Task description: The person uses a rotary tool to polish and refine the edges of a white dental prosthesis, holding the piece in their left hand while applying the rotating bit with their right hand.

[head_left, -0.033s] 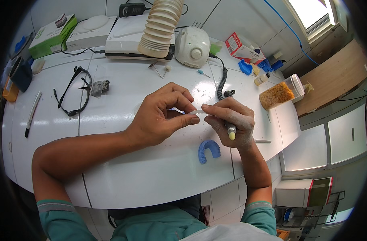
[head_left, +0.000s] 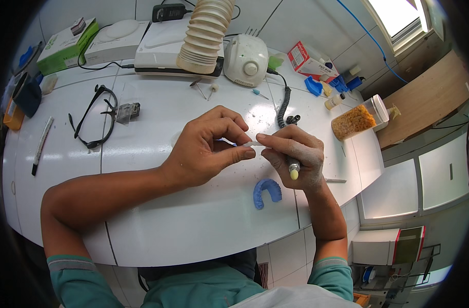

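My left hand (head_left: 201, 146) is closed, thumb and forefinger pinching a small whitish piece (head_left: 250, 144). A bit of blue shows behind those fingers, mostly hidden. Facing it, my right hand (head_left: 302, 154), dusted with white powder, grips a pen-shaped tool (head_left: 294, 169) with a silver body and a pale yellow rear end. Its working tip, near the whitish piece, is too small to make out. On the white table (head_left: 193, 220), just below the right hand, lies a blue horseshoe-shaped dental model (head_left: 266, 193).
A ribbed suction hose (head_left: 201, 41) hangs ahead, beside a white control unit (head_left: 246, 60) with a coiled black cord (head_left: 284, 97). Black glasses (head_left: 110, 118) and a marker (head_left: 42, 146) lie left. A jar of orange granules (head_left: 353, 122) stands right, near a small bottle (head_left: 334, 101).
The right hand and its tool have shifted very slightly to the left. The left hand and the objects on the table look the same.
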